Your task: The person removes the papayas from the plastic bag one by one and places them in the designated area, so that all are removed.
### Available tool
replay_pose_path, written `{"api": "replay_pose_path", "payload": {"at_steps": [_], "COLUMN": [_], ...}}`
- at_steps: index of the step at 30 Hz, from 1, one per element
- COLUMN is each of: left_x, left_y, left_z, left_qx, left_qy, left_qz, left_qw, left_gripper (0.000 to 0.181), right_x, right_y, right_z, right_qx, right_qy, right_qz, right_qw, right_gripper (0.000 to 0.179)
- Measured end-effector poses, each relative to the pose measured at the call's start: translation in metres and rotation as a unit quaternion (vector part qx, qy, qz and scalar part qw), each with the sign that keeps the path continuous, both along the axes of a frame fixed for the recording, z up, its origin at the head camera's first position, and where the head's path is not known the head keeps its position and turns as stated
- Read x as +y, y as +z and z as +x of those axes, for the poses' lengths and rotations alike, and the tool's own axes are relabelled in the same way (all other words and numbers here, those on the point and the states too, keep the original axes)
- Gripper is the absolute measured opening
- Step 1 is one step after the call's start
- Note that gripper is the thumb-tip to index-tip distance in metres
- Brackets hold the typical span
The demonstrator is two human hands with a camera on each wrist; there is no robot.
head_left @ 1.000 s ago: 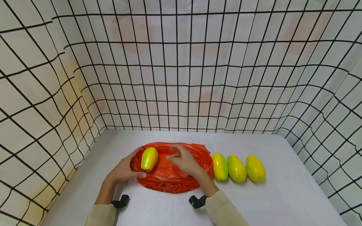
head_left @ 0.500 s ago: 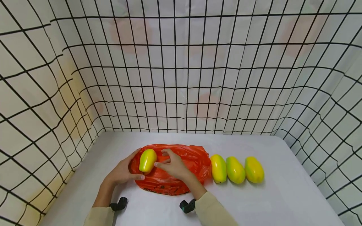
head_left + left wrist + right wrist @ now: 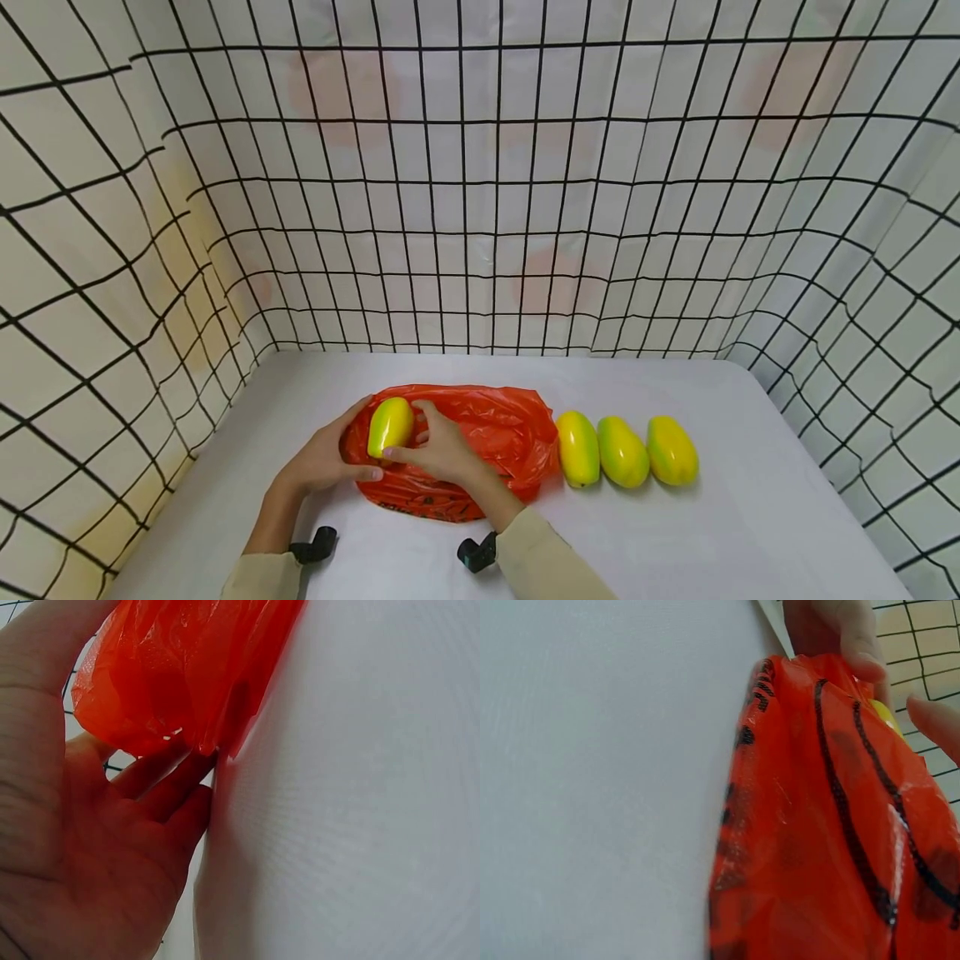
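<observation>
A crumpled red plastic bag (image 3: 495,425) lies on the white table, a yellow-green fruit (image 3: 390,423), mango- or papaya-like, on its left part. Around the bag's left end rests my left hand (image 3: 322,454), thumb at the front edge and index finger at the back. In the left wrist view its loosely bent fingers (image 3: 176,787) reach behind the bag. My right hand (image 3: 444,450) is at the fruit's right side, thumb tip over its lower end, index finger by its upper right; a firm grip is not visible. In the right wrist view the bag (image 3: 802,825) mostly hides the fruit.
Three similar fruits stand in a row right of the bag: the near one (image 3: 578,450) beside its edge, then a middle one (image 3: 623,452) and a far one (image 3: 672,451). Behind the table rises a white wall (image 3: 480,200) with a black grid; gridded walls also flank both sides.
My right hand has moved left over the bag, from its middle to the fruit. The left hand stays at the bag's left end. The view has shifted slightly.
</observation>
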State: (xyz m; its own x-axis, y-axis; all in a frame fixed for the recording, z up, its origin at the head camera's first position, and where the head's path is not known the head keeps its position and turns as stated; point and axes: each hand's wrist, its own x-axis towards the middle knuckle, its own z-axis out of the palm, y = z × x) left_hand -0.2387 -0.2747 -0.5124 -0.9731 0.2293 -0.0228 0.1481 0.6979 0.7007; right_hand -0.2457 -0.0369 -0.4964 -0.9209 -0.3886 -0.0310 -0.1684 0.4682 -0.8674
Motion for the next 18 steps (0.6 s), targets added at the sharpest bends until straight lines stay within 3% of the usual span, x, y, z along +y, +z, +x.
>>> {"api": "replay_pose_path", "payload": {"at_steps": [18], "left_x": [0.002], "left_y": [0.003], "left_z": [0.002], "left_qx": [-0.007], "left_qy": [-0.001], "left_qz": [0.019], "left_qw": [0.9998], "left_gripper": [0.125], "right_x": [-0.018], "right_y": [-0.001], "right_z": [-0.001], "right_qx": [0.012], "right_qy": [0.001], "right_qz": [0.033], "right_qw": [0.9994], "right_gripper": [0.098]}}
